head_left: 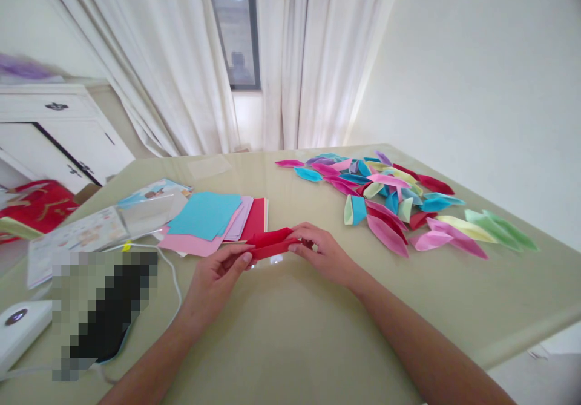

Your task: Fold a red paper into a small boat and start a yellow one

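Note:
A folded piece of red paper (272, 245) is held just above the table between my two hands. My left hand (222, 272) pinches its left end, thumb in front and fingers behind. At the other end, my right hand (315, 246) grips the paper between thumb and fingers. The paper has a raised back flap and a folded front edge, like a shallow boat. Just behind it lie stacked sheets: blue paper (206, 214) on top, pink paper (193, 244) beneath, and red paper (255, 217) at the right side.
Many folded paper boat shapes (385, 223) in several colours spread over the table's right side. On the left are printed sheets (79, 238), a pixelated dark object (113, 314), a white device (22, 332) and a white cable (176, 284). Curtains (172, 60) hang behind the table (295, 344).

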`<state>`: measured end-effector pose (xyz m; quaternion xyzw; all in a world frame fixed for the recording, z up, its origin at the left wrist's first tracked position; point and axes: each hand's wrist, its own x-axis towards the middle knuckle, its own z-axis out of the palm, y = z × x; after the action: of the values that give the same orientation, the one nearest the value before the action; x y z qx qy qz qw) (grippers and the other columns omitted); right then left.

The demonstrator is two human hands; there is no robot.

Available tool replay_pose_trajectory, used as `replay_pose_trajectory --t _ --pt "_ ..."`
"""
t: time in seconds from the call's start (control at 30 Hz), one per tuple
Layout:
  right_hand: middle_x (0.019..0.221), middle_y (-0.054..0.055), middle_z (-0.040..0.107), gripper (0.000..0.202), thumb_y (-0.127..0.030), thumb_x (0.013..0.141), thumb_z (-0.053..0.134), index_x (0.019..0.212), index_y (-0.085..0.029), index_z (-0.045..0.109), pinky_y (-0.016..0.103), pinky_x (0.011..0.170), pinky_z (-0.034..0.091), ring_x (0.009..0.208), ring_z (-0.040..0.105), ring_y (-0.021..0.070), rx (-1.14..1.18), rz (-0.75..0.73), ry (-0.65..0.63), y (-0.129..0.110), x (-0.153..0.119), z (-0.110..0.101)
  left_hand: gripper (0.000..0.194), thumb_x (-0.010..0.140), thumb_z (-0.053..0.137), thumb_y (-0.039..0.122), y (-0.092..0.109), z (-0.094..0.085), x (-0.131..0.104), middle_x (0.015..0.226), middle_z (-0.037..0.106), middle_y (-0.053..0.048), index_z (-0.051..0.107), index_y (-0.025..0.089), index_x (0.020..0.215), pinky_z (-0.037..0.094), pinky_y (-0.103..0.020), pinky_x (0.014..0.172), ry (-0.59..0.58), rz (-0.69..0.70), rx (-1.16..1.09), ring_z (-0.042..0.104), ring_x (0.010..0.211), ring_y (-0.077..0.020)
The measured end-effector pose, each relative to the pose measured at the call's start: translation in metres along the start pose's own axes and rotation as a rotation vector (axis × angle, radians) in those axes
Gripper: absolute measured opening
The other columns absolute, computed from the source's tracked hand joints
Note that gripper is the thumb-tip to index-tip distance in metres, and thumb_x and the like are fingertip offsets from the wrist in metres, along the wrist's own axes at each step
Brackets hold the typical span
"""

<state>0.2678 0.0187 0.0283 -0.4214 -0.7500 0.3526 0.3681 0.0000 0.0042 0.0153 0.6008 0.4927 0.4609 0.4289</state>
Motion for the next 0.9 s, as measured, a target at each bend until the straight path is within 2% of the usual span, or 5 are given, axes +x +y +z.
replay_pose_trajectory --t 0.1,0.23,0.43,0.73,0.9 --pt "0.106 0.006 0.075 0.020 -0.031 0.106 0.062 0.101 -0.021 0.080 0.032 0.087 0.052 0.098 0.070 0.0206 -0.035 0.014 -0.043 -0.001 0.001 -0.001 0.037 0.091 0.074 0.054 -0.009 -0.001 0.002 0.110 0.083 -0.010 0.081 0.020 0.103 0.066 -0.035 0.083 -0.055 0.003 0.038 0.080 0.089 -0.0233" --pt "0.106 0.006 0.077 0.026 -0.037 0.107 0.062 0.098 -0.022 0.081 0.033 0.091 0.051 0.101 0.071 0.0219 -0.052 0.030 -0.060 -0.001 0.000 -0.001 0.035 0.096 0.067 0.053 -0.015 -0.001 0.002 0.102 0.083 -0.008 0.079 0.021 0.105 0.065 -0.036 0.087 -0.067 0.011 0.110 0.079 0.093 -0.0247" --pt "0.100 0.006 0.078 0.022 -0.035 0.105 0.066 0.098 -0.020 0.081 0.033 0.087 0.050 0.096 0.069 0.0215 -0.065 0.024 -0.053 -0.001 0.001 0.000 0.034 0.098 0.064 0.053 -0.012 -0.001 -0.001 0.106 0.081 -0.006 0.077 0.024 0.111 0.061 -0.032 0.081 -0.082 0.065 0.204 0.076 0.091 -0.0231" --pt "0.098 0.005 0.078 0.025 -0.032 0.102 0.070 0.082 -0.021 0.079 0.033 0.083 0.050 0.093 0.069 0.0206 -0.144 0.035 -0.035 -0.001 -0.001 0.004 0.039 0.101 0.055 0.054 -0.006 0.000 -0.002 0.079 0.074 -0.003 0.073 0.022 0.087 0.052 -0.031 0.067 -0.084 0.144 0.425 0.067 0.072 -0.0222" --pt "0.088 0.005 0.076 0.019 -0.024 0.099 0.072 0.080 -0.020 0.072 0.034 0.081 0.048 0.087 0.066 0.0213 -0.328 -0.042 0.014 -0.003 -0.005 0.012 0.032 0.099 0.060 0.051 -0.009 0.003 -0.005 0.099 0.081 -0.006 0.075 0.023 0.101 0.060 -0.034 0.080 -0.073 0.127 0.377 0.076 0.088 -0.0245"
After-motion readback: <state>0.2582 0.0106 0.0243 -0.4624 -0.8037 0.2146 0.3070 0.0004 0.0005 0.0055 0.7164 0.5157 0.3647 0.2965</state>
